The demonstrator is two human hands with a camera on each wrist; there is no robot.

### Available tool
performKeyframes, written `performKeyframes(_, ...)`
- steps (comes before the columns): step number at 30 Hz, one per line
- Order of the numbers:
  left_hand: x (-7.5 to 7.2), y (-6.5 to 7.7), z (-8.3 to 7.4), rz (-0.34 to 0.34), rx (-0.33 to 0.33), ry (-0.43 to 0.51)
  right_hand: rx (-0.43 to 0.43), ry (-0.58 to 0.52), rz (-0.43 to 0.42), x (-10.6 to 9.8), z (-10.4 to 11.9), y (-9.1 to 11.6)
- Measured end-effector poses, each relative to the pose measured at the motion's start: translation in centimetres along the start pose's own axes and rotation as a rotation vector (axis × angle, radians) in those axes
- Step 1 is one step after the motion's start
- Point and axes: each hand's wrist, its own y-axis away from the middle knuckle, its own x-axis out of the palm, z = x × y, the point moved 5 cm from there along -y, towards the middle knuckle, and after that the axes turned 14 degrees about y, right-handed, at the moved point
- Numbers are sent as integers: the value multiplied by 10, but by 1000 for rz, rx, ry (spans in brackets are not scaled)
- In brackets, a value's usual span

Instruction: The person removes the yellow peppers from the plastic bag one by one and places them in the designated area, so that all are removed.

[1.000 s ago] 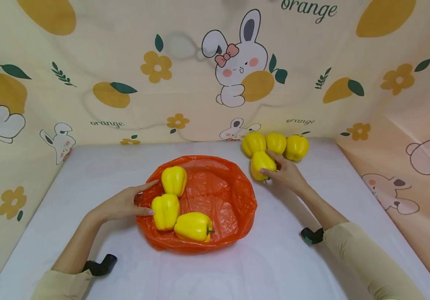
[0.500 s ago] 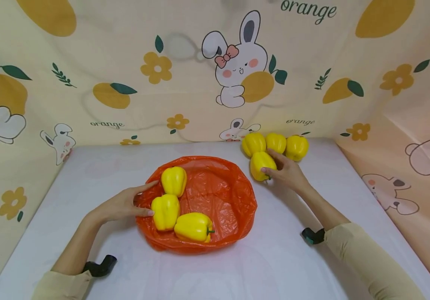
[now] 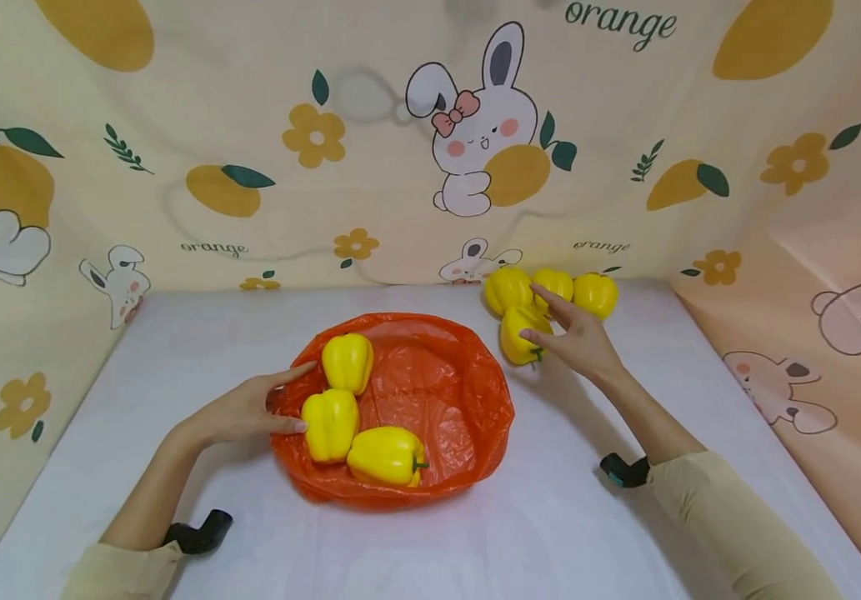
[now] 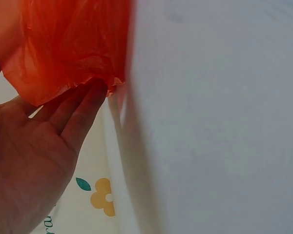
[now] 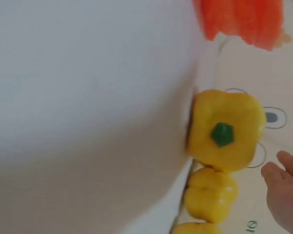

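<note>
A red plastic bag [image 3: 430, 392] lies spread wide on the table, holding three yellow bell peppers: one at the back left [image 3: 347, 364], one at the left [image 3: 330, 426] and one at the front [image 3: 385, 456]. My left hand [image 3: 242, 408] holds the bag's left rim, thumb and forefinger over the edge; the left wrist view shows other fingers [image 4: 85, 114] against its outside. My right hand [image 3: 580, 340] hovers with fingers spread over another bell pepper [image 3: 522, 335], whose green stem shows. In the right wrist view that hand [image 5: 285, 190] stands apart from the pepper [image 5: 222, 129].
Behind the right hand, three more bell peppers, at left [image 3: 508, 290], middle [image 3: 553, 283] and right [image 3: 597, 294], line the back edge of the white table [image 3: 197, 333]. A printed cloth [image 3: 370, 192] with rabbits and oranges surrounds the table at back and sides.
My right hand has let go of the near bell pepper and risen slightly off it, fingers spreading. That pepper has tilted a little. The left hand and bag stay put.
</note>
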Motion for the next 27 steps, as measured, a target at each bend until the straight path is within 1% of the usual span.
performKeyframes(3,0,-1,-1,2,-5,-11,-31,-58,-5,-3,8,1)
performKeyframes(5,0,0,-1,0,-12,-14,-61,-106,11,-2,15,2)
performKeyframes(10,0,-1,-2,1,-7,-16,-140,-199,63,4,32,8)
performKeyframes(17,0,0,-3,-1,-5,-4,-253,-255,119,15,51,12)
performKeyframes(20,0,0,-2,2,-3,8,-277,-276,150,21,57,14)
performKeyframes(23,0,0,-1,6,0,13,-284,-270,188,29,60,18)
performKeyframes(27,0,1,-1,6,4,11,-311,-283,255,39,67,22)
